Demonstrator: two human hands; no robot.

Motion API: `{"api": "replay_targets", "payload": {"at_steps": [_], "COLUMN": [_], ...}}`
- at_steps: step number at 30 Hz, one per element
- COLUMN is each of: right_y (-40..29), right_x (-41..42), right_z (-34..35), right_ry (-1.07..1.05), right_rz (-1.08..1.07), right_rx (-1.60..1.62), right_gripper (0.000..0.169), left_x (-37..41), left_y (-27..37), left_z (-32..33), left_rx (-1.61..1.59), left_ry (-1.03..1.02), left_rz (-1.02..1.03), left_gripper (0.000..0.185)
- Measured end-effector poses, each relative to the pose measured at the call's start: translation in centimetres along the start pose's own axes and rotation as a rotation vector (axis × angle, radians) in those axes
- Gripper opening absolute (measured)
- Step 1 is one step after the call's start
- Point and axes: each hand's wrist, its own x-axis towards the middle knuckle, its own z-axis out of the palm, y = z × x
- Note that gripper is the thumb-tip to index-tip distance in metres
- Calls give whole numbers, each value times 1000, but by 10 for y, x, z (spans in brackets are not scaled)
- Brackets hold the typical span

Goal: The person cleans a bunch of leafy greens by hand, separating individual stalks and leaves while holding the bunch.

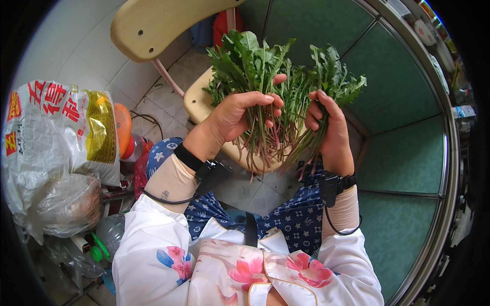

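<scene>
My left hand (245, 113) is closed loosely around a large bunch of leafy greens (249, 57), with toothed leaves pointing up and reddish stems hanging below. A smaller bunch of the same greens (333, 76) is gripped in my right hand (327, 120), its stems slanting down to the left. Between the two hands, more leafy greens (294, 86) lie on the seat of a pale wooden chair (197, 95). Stem ends from the left bunch hang over the front edge of the seat. Some fingers of both hands are hidden behind the stems.
At left stand a white printed woven sack (57, 126), a clear plastic bag (69, 202) and an empty-looking plastic bottle (113, 233) with a green cap. A green panelled cabinet (398, 145) with metal edging curves along the right. The chair's backrest (164, 26) rises beyond the seat.
</scene>
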Motion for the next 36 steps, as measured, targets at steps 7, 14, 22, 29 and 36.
{"api": "replay_targets", "payload": {"at_steps": [7, 14, 22, 29, 36], "right_y": [9, 13, 20, 22, 18], "right_x": [-1, -3, 0, 3, 2], "right_z": [15, 25, 33, 32, 33], "right_ry": [56, 38, 44, 61, 135], "right_rz": [-7, -55, -26, -44, -5], "right_rx": [-56, -150, -190, -166, -101], "right_gripper": [23, 20, 19, 11, 16], "left_x": [0, -2, -1, -1, 2], "left_y": [-3, -3, -10, -12, -8], "left_z": [3, 10, 13, 17, -4], "left_rx": [57, 215, 322, 272, 36], "left_ry": [8, 79, 30, 108, 160], "left_rz": [21, 35, -19, -12, -75], "left_gripper": [53, 53, 27, 27, 21]}}
